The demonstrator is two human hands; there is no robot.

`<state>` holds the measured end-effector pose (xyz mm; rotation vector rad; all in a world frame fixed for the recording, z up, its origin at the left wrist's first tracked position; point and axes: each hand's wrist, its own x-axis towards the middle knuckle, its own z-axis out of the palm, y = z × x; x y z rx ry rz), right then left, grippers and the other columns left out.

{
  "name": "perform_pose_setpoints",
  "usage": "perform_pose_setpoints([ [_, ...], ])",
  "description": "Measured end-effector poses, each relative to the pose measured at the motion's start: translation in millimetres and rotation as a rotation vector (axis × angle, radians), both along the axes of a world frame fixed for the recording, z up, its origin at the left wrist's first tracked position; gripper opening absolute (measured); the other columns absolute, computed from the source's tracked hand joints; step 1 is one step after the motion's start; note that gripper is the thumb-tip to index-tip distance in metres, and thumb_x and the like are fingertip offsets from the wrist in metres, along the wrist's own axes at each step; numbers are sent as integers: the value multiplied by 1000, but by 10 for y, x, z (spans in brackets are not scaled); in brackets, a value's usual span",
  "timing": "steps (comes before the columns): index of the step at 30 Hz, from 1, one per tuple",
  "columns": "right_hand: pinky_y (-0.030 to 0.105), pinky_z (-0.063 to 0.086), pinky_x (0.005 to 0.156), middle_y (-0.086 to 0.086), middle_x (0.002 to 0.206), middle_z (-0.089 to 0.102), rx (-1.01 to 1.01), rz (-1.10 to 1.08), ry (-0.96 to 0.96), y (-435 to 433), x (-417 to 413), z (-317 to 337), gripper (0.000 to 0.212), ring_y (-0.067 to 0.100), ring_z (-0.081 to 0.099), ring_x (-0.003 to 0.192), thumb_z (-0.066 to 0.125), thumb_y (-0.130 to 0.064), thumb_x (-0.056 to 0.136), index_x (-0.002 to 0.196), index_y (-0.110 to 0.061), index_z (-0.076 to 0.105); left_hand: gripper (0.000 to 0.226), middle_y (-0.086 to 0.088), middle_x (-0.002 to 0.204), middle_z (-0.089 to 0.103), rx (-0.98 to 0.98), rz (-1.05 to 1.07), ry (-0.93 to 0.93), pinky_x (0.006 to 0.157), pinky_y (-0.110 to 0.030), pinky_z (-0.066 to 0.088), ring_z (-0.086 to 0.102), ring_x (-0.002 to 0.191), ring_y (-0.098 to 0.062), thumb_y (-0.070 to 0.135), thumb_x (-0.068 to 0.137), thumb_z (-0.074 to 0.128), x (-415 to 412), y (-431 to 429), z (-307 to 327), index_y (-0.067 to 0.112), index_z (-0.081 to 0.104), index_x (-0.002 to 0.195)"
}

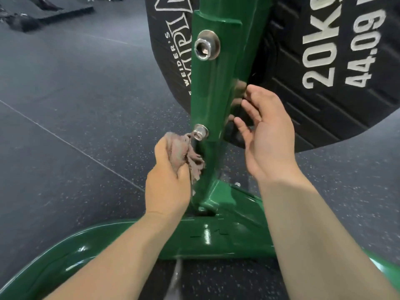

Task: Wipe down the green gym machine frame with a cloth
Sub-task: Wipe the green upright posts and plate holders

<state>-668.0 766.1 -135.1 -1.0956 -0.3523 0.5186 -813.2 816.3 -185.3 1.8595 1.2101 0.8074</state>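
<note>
A glossy green machine frame (213, 87) rises through the middle of the view from a curved green base bar (216, 237). My left hand (167, 182) grips a bunched pinkish-grey cloth (184, 152) against the left side of the upright, just below its lower steel bolt (200, 132). My right hand (268, 131) is to the right of the upright with its fingers spread and relaxed, fingertips close to the frame's right edge, holding nothing.
A big black 20 kg weight plate (324, 72) hangs right behind the upright and my right hand. A larger steel bolt (206, 45) sits higher on the frame. Dark speckled rubber floor (65, 126) spreads to the left, with dark mats (43, 11) far off.
</note>
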Motion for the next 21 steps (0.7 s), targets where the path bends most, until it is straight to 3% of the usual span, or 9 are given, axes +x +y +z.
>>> perform_pose_setpoints([
  [2, 26, 48, 81, -9, 109, 67, 1, 2, -6, 18, 15, -9, 17, 6, 61, 108, 54, -28, 94, 104, -28, 67, 68, 11, 127, 57, -49, -32, -49, 87, -29, 48, 59, 100, -12, 7, 98, 41, 91, -23, 37, 47, 19, 149],
  [3, 26, 48, 80, -9, 106, 66, 4, -2, -9, 27, 19, -24, 17, 5, 61, 105, 55, -29, 91, 102, -29, 67, 74, 15, 142, 48, -90, -77, -132, 102, -31, 45, 55, 117, -10, 5, 97, 40, 180, -103, 60, 50, 14, 149],
  [5, 25, 48, 79, -10, 103, 66, 9, -20, -8, 38, 20, -48, 15, 4, 60, 101, 55, -28, 91, 100, -29, 67, 81, 24, 159, 13, -136, -147, -282, 122, -27, 16, 23, 142, 2, 6, 95, 39, 354, -345, 46, 47, 0, 152],
  [6, 25, 47, 79, -11, 103, 66, 2, -27, -2, 42, 8, -64, 14, 4, 60, 102, 55, -26, 94, 101, -29, 67, 79, 27, 158, -3, -108, -165, -307, 121, -19, 1, 4, 143, 10, 13, 96, 37, 410, -462, -8, 39, -10, 153],
  [8, 25, 47, 79, -12, 103, 66, -9, -33, 9, 45, -17, -97, 15, 3, 61, 103, 53, -23, 97, 102, -28, 67, 75, 21, 157, -21, -35, -181, -291, 117, -15, -9, -20, 142, 10, 31, 97, 30, 467, -606, -145, 27, -21, 151],
  [13, 25, 49, 81, -11, 105, 67, -33, -20, -2, 31, -18, -119, 15, 3, 61, 103, 53, -23, 97, 103, -28, 66, 67, 0, 166, -2, -55, -13, -355, 124, -28, 3, -5, 152, -8, 35, 99, 28, 612, -536, -241, 23, -3, 157],
  [15, 25, 49, 83, -12, 106, 67, -52, -8, 1, 14, -8, -163, 16, 3, 61, 105, 53, -22, 99, 102, -29, 66, 67, 3, 166, 0, -106, -30, -375, 123, -28, 4, -2, 152, -6, 33, 98, 32, 621, -487, -367, 32, -3, 156],
  [18, 27, 51, 88, -9, 113, 66, -150, 51, -14, -8, -10, -253, 17, 3, 61, 106, 53, -20, 99, 104, -32, 63, 64, 7, 162, 24, -298, 8, -351, 123, -28, 13, 19, 149, -6, 36, 99, 37, 478, -354, -711, 34, 9, 157],
  [21, 27, 51, 92, -6, 116, 67, -240, 123, -19, 2, 37, -355, 19, 2, 64, 102, 53, -15, 98, 111, -29, 59, 61, 24, 155, 28, -223, -46, -236, 117, -15, 9, 9, 150, -3, 16, 106, 34, 447, -314, -767, 26, 3, 157],
])
